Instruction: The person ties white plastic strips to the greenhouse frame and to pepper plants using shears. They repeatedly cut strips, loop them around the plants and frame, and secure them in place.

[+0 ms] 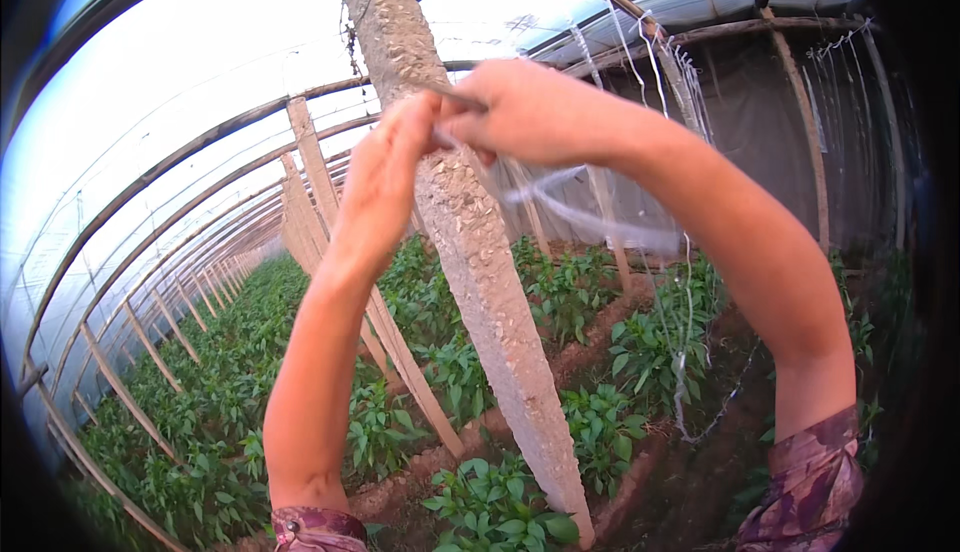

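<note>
Both hands meet at the upper part of a rough, tilted concrete post with pebbles in its surface. My left hand is on the post's left side, its fingertips closed around a short bit of white twine. From the right, my right hand reaches across with bent fingers. A thin dark strip lies in its grip; blur hides what kind of thing it is. Below that hand, a blurred loop of white plastic twine swings free. The fingers cover the place where twine and post meet.
Leafy green pepper-like plants grow in rows around the post's foot. Slimmer posts stand behind it, under curved roof poles and plastic film. More white strings hang at the right, before a dark sheet wall.
</note>
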Available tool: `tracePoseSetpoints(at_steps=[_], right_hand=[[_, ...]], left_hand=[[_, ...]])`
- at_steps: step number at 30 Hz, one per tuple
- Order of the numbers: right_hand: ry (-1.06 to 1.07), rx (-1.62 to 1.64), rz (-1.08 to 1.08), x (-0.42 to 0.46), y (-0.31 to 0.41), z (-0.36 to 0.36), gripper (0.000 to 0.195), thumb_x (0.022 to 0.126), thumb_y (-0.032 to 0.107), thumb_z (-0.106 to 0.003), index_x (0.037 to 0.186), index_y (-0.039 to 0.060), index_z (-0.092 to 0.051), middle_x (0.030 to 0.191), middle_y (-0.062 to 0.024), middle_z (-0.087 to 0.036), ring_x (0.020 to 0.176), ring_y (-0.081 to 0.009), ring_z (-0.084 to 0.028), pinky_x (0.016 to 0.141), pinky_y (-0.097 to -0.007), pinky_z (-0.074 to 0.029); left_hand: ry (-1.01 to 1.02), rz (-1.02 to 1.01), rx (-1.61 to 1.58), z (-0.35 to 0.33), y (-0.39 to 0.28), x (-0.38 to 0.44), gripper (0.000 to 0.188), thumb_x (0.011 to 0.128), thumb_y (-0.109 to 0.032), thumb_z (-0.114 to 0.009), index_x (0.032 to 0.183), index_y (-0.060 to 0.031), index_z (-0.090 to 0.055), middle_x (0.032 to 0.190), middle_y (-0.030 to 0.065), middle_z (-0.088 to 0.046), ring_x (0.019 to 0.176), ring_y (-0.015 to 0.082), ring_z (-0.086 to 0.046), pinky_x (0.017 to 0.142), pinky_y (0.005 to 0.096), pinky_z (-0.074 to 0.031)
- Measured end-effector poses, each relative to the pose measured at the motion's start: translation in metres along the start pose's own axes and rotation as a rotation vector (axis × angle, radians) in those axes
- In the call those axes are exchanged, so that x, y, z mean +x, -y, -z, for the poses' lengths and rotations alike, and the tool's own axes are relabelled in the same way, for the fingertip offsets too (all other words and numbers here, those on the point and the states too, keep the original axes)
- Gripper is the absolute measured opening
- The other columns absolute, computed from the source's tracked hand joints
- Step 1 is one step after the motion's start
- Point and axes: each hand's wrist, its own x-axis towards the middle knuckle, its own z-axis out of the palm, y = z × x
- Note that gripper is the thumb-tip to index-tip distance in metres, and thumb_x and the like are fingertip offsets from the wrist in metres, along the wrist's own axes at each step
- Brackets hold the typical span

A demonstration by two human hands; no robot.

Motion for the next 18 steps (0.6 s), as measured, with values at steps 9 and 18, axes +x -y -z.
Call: tracePoseSetpoints(at_steps=[9, 18], right_hand=[[0.009, 0.292, 0.113, 0.016, 0.042, 0.003, 0.022, 0.090, 0.021, -0.053, 0.081, 0.0029, -0.061, 0.063, 0.0011, -0.054, 0.059, -0.0075, -0.047, 0.056, -0.0230, -0.038], [-0.256, -0.055, 0.300, 0.057, 0.067, 0.000, 0.021, 0.088, 0.021, -0.055, 0.085, 0.0025, -0.063, 0.063, -0.0004, -0.056, 0.059, -0.0096, -0.051, 0.059, -0.0267, -0.041]], left_hand=[[0.140, 0.422, -0.546, 0.065, -0.044, -0.027, 0.026, 0.094, -0.030, -0.054, 0.096, -0.0041, -0.055, 0.064, -0.0068, -0.041, 0.049, 0.0015, -0.037, 0.042, 0.0150, -0.033], [0.100, 0.163, -0.169, 0.112, -0.043, 0.009, 0.055, 0.088, -0.045, -0.058, 0.114, 0.0023, -0.050, 0.107, 0.0106, -0.054, 0.094, 0.0140, -0.051, 0.089, 0.0322, -0.044]])
